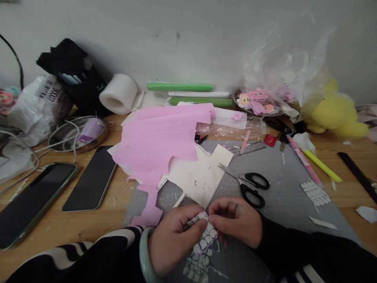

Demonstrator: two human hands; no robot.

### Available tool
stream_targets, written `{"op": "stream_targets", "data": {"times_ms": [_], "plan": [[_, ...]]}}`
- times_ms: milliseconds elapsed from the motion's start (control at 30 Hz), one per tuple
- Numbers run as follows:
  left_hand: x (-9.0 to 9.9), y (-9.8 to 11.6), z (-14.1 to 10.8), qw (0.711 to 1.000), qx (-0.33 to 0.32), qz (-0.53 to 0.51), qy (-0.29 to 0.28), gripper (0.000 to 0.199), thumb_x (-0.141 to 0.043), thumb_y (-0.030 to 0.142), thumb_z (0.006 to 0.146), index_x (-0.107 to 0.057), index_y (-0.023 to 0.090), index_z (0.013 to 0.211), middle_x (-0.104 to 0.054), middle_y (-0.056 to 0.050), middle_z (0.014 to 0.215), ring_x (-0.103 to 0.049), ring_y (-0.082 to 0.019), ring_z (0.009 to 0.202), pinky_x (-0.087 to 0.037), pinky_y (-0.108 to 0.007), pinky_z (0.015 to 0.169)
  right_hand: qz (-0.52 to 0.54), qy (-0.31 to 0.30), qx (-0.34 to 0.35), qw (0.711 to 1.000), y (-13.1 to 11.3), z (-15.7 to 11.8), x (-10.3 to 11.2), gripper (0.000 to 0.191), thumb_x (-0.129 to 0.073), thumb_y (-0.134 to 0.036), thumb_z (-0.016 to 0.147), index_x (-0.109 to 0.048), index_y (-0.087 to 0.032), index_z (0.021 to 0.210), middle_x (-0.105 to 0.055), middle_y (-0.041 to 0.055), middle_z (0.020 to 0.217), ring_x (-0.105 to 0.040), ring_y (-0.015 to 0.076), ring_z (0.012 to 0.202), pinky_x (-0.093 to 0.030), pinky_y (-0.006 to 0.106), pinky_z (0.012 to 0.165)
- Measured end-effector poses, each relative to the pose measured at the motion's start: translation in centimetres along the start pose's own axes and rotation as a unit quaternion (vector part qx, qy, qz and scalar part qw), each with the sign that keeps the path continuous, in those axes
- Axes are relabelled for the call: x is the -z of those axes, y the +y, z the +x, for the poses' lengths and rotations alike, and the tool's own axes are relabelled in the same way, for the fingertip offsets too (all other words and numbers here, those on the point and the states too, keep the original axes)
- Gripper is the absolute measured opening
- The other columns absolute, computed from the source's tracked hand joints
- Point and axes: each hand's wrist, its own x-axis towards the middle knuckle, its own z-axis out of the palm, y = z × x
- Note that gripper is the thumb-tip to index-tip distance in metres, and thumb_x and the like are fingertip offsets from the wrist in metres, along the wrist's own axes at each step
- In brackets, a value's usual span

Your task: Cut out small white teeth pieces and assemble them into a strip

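Low in the middle, my left hand (178,236) grips a small pink-edged piece of paper (208,238) covered with rounded white shapes outlined in dark. Its thumb lies flat across the front. At the upper right edge of that same piece, my right hand (237,220) pinches with thumb and forefinger, while other fingertips curl behind it. Anything tiny between those fingertips is hidden. Below the piece lies a sheet of similar outlined rounded shapes (196,267) with loose trimmings. Black-handled scissors (249,182) rest just beyond my right hand, blades partly apart.
Pink paper (159,137) and cut cream card (197,173) overlap the grey cutting mat (282,188). Two phones (91,181) lie left, near a metal bowl (101,133). A ruler (250,148), markers (303,159), white cutouts (315,192) and a yellow plush toy (335,114) occupy the right.
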Motion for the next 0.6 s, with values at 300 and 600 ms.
{"op": "stream_targets", "data": {"times_ms": [300,600], "plan": [[-0.16,-0.26,-0.09,0.999,0.014,0.016,0.025,0.024,-0.046,0.034,0.078,-0.053,0.015,0.065,-0.046,0.002,0.057,-0.041,-0.011,0.057,-0.035,-0.022,0.054,-0.072,0.056,0.038,0.995,0.46,-0.13,-0.55,0.016,-0.060,-0.029,0.058,-0.050,-0.015,0.057,-0.045,-0.0089,0.040,-0.039,0.0018,0.031,-0.034,0.013,0.030],[-0.05,-0.19,0.02,0.999,0.017,-0.040,-0.007,0.029,-0.043,0.036,0.079,-0.059,0.013,0.070,-0.054,-0.003,0.064,-0.049,-0.014,0.062,-0.039,-0.025,0.057,0.066,0.026,0.018,0.997,-0.27,0.41,0.07,0.040,-0.070,-0.047,0.050,-0.053,-0.012,0.059,-0.053,-0.0057,0.042,-0.048,0.0050,0.033,-0.040,0.016,0.031]]}}
